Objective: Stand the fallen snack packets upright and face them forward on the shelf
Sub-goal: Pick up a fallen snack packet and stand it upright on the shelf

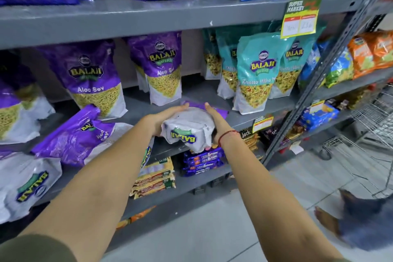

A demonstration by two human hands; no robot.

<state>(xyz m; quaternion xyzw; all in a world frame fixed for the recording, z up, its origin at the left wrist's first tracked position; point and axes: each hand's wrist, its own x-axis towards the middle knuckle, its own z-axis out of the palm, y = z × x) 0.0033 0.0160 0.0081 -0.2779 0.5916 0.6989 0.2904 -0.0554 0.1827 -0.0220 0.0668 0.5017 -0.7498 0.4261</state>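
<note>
Head view shows grey metal shelving (148, 17) with flat painted boards and a perforated upright post. On the middle shelf stand glossy plastic pouches: a purple packet (93, 78) at left, another purple one (161, 68) behind centre, and a teal packet (257, 74) to the right, all upright with labels forward. Two more purple packets (74, 134) lie tipped over at left, one bottom-out, crinkled and shiny. At the shelf's front edge, a fallen packet (187, 127) lies flat, long axis running front to back, its white base toward the person and its purple top toward the shelf back; the logo reads upside down. The left hand (168, 117) and right hand (217, 121) press its two sides, fingers extended. A thin red thread (228, 135) circles the right wrist.
</note>
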